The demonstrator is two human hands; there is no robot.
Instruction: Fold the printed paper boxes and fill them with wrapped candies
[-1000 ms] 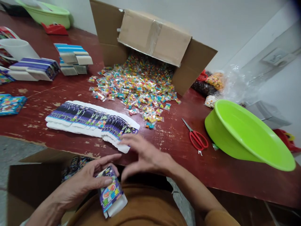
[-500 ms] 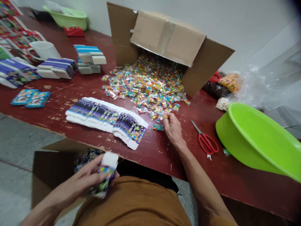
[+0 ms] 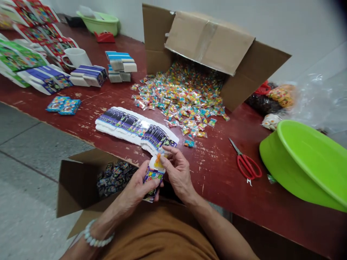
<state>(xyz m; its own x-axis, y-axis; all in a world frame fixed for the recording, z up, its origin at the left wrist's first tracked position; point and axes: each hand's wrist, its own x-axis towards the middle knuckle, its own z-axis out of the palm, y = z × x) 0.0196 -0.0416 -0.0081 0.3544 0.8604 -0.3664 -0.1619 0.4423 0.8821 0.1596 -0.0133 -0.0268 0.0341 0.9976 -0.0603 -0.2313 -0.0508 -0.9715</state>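
My left hand (image 3: 145, 184) is wrapped round a small purple printed box (image 3: 153, 177), whose white end flap stands up at the top. Between the thumb and fingers of my right hand (image 3: 177, 169) is a small clear candy packet (image 3: 158, 160) with yellow-orange pieces, held at the box's upper end. Just beyond my hands, a fanned row of flat purple boxes (image 3: 132, 126) lies on the red table (image 3: 217, 173). Behind it, a heap of candy packets (image 3: 176, 94) spills from a tipped cardboard box (image 3: 208, 43).
Red-handled scissors (image 3: 248, 166) and a green basin (image 3: 303, 169) are at the right. An open carton (image 3: 76, 187) with dark packs stands below the table edge. At the left are blue packets (image 3: 63, 104), a white mug (image 3: 77, 57) and stacked boxes (image 3: 120, 65).
My right hand reached to the front of the candy heap, took a packet and brought it back to the box. My left hand turned the box so its flap end points up.
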